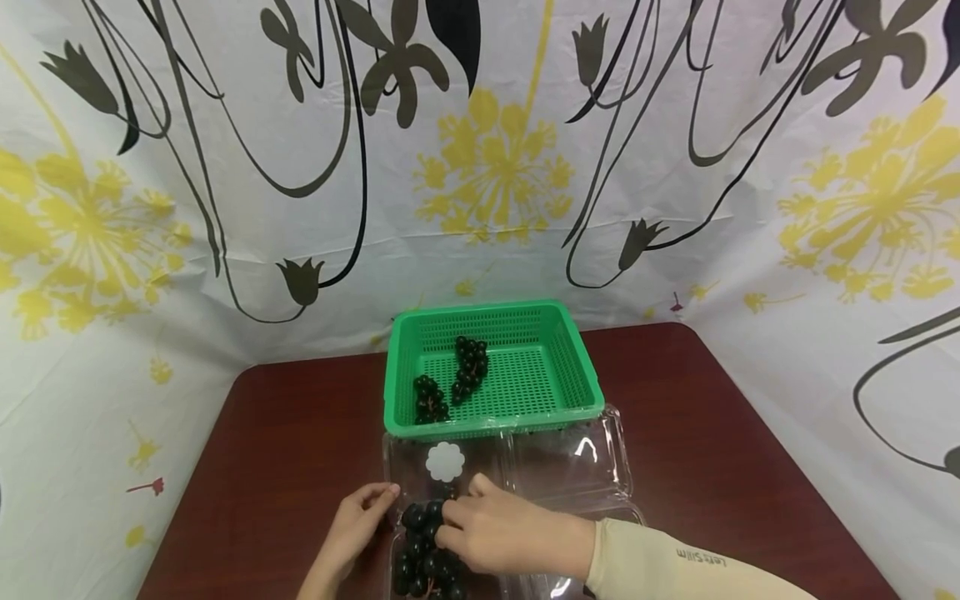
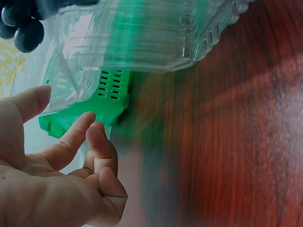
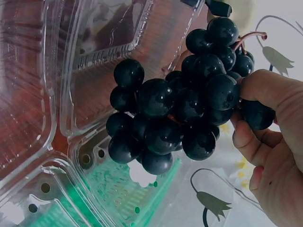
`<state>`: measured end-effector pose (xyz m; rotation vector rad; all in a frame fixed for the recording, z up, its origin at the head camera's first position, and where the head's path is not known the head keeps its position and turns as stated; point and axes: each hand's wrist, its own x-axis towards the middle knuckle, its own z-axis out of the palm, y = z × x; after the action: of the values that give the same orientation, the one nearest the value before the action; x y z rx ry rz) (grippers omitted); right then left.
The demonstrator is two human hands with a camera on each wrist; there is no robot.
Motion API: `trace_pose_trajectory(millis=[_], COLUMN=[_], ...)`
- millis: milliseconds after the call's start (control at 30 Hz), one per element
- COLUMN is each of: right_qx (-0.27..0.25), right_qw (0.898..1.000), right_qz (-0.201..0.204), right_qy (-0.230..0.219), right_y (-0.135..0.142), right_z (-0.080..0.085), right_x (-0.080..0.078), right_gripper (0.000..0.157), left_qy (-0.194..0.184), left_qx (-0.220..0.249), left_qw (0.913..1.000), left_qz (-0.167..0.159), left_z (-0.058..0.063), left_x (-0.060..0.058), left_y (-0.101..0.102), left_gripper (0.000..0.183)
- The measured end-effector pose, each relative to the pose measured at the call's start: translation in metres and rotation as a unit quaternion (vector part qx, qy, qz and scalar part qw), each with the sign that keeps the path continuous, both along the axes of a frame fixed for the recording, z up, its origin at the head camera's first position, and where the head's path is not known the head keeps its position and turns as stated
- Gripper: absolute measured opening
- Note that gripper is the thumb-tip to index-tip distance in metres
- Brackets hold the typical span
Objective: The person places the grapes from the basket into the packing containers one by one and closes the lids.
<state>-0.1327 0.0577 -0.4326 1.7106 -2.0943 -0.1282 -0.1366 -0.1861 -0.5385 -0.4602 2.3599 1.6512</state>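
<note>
My right hand pinches a bunch of dark grapes between thumb and fingers near its stem. In the head view these grapes appear over the near part of the left clear plastic clamshell box, partly hidden by the hand. Beside that box's left edge is my left hand, its fingers loosely bent. The left wrist view shows nothing between its thumb and fingers, with the thumb close by the clear plastic. The box's opened lid lies toward the basket and bears a white flower-shaped label.
Behind the boxes stands a green plastic basket with two grape bunches inside. A second clear box's lid lies to the right of the first. The dark red wooden table backs onto a patterned white cloth.
</note>
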Motion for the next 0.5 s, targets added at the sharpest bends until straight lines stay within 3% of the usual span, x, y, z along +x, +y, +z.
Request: trace_pose_trajectory(millis=[333, 500], right_qx=[0.016, 0.025], right_qw=[1.000, 1.000], right_qz=[0.002, -0.005], right_qy=[-0.023, -0.013], right_y=[-0.001, -0.003], right_z=[-0.010, -0.020], right_x=[0.006, 0.008], right_gripper=[0.006, 0.007], left_qy=[0.028, 0.030], left_qx=[0.009, 0.011], left_qw=[0.9996, 0.9995], left_qz=[-0.001, 0.002], left_z=[-0.003, -0.005], left_x=[0.000, -0.001], left_y=[0.004, 0.007], left_gripper=[0.040, 0.033])
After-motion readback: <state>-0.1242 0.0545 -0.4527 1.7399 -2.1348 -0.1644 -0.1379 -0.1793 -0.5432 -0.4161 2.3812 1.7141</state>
